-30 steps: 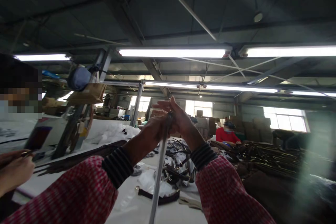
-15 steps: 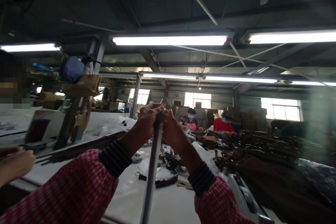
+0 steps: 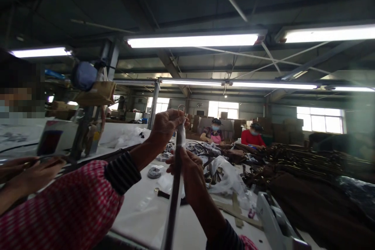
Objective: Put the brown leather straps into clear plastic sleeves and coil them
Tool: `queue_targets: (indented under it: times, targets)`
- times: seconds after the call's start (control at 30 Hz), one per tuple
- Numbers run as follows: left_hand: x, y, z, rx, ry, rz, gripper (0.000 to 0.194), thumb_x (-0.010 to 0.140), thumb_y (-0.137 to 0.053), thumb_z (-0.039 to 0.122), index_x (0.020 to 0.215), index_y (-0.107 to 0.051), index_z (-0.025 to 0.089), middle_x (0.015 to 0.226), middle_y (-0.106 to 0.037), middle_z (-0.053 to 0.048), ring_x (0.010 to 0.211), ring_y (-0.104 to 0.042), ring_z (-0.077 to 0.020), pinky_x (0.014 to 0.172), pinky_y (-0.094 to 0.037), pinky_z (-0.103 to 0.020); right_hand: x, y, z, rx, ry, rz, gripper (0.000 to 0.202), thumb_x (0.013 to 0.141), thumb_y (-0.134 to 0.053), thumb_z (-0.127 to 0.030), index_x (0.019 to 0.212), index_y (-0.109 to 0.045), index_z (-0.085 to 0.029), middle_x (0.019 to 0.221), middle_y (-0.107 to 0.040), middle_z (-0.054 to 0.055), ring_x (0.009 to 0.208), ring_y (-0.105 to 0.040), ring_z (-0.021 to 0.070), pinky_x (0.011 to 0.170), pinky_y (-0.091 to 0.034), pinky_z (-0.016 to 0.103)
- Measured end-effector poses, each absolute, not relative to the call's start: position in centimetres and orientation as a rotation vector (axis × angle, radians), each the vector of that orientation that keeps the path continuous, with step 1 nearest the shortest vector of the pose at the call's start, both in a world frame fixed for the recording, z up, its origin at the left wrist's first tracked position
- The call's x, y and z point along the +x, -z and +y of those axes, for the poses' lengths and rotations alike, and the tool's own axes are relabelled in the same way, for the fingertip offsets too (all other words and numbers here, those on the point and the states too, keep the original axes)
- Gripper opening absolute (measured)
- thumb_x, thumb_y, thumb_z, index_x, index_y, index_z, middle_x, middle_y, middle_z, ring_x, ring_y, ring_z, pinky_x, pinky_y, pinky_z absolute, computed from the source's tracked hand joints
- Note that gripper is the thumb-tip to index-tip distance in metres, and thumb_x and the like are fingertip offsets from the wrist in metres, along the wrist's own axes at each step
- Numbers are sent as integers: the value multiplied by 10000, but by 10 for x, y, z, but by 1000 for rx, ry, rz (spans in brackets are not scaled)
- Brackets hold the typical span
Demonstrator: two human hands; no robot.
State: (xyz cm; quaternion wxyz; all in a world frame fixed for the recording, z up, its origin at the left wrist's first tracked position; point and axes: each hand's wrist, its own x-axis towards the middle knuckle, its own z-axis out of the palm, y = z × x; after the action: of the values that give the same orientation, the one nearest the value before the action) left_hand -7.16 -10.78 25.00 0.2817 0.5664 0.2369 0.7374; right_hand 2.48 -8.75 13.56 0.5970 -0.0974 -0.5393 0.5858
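A long dark strap hangs down in front of me, with a pale, shiny wrap showing along it. At its top end is a metal clasp. My left hand pinches the strap just under the clasp. Lower down, my right hand is closed around the strap, thumb on the near side. Behind the strap, a short dark strap with a metal ring lies on the white table.
Brown bags with metal fittings are heaped at the right, behind a grey-white machine part. A clear plastic bag lies mid-table. At the left are a co-worker's hands. Two people sit across the room.
My right hand has slid down the strap from the clasp end, while my left hand stays at the top. The co-worker's hands at the left have come further into view.
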Motion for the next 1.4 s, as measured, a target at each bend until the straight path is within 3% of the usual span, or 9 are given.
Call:
queue_targets:
  times: [0.2, 0.4, 0.5, 0.6, 0.7, 0.87, 1.03, 1.23, 1.4]
  targets:
    - [-60, -227, -107, 1567, -1937, 776, 341, 659, -885, 321, 917, -729, 162, 755, -778, -38, 676, -725, -206, 536, -504, -247, 27, -172, -82, -133, -1329, -1211, 455, 740, -849, -577, 812, -721, -147, 598, -657, 7, 449, -528, 99, 419, -382, 207]
    - [-81, -215, -115, 1500, -1749, 848, 408, 554, -961, 329, 843, -749, 135, 831, -771, -52, 748, -717, -193, 660, -597, -293, 52, -160, -78, -284, -1266, -1375, 468, 767, -813, -573, 688, -635, -147, 459, -385, -87, 387, -228, 29, 377, -125, 200]
    - [-103, -219, -125, 1553, -1533, 941, 450, 566, -977, 341, 919, -781, 143, 831, -757, -43, 746, -714, -186, 688, -622, -309, 68, -152, -76, -337, -1188, -1551, 464, 836, -747, -565, 688, -649, -136, 457, -358, -84, 401, -222, 38, 393, -111, 220]
    - [-120, -228, -131, 1681, -1251, 994, 441, 690, -909, 488, 951, -805, 148, 868, -771, -64, 744, -707, -190, 660, -620, -298, 79, -149, -77, -350, -1164, -1736, 447, 892, -697, -533, 707, -665, -128, 471, -372, -74, 421, -246, 47, 414, -137, 229]
    - [-125, -232, -130, 1890, -983, 1122, 420, 723, -861, 550, 887, -815, 166, 786, -769, -52, 649, -703, -183, 525, -540, -233, 81, -149, -81, -377, -1123, -1880, 461, 912, -684, -517, 651, -605, -145, 484, -374, -71, 439, -272, 52, 434, -174, 230]
    - [-131, -222, -122, 2133, -514, 1225, 261, 809, -770, 435, 790, -791, 176, 666, -757, -48, 431, -655, -142, 384, -297, -188, 82, -147, -86, -466, -1050, -1994, 499, 904, -682, -544, 609, -563, -159, 479, -375, -66, 447, -290, 58, 440, -183, 236]
    - [-154, -211, -120, 2104, -672, 1303, 308, 810, -754, 450, 742, -770, 150, 662, -763, -85, 504, -694, -183, 425, -343, -213, 86, -138, -84, -520, -1118, -2028, 450, 903, -657, -528, 701, -672, -126, 466, -383, -67, 434, -282, 61, 429, -168, 237]
    - [-151, -200, -122, 2134, -849, 1315, 332, 782, -797, 414, 1008, -800, 171, 719, -762, -41, 665, -702, -198, 549, -470, -239, 82, -134, -81, -518, -1152, -2029, 430, 900, -657, -505, 723, -691, -115, 469, -414, -59, 425, -296, 59, 425, -176, 229]
    - [-133, -194, -129, 2385, -916, 1321, 136, 814, -663, 263, 759, -765, 193, 668, -721, -11, 644, -649, -174, 607, -445, -241, 80, -133, -80, -484, -1227, -2005, 430, 900, -670, -509, 718, -690, -119, 467, -377, -72, 431, -278, 59, 430, -152, 233]
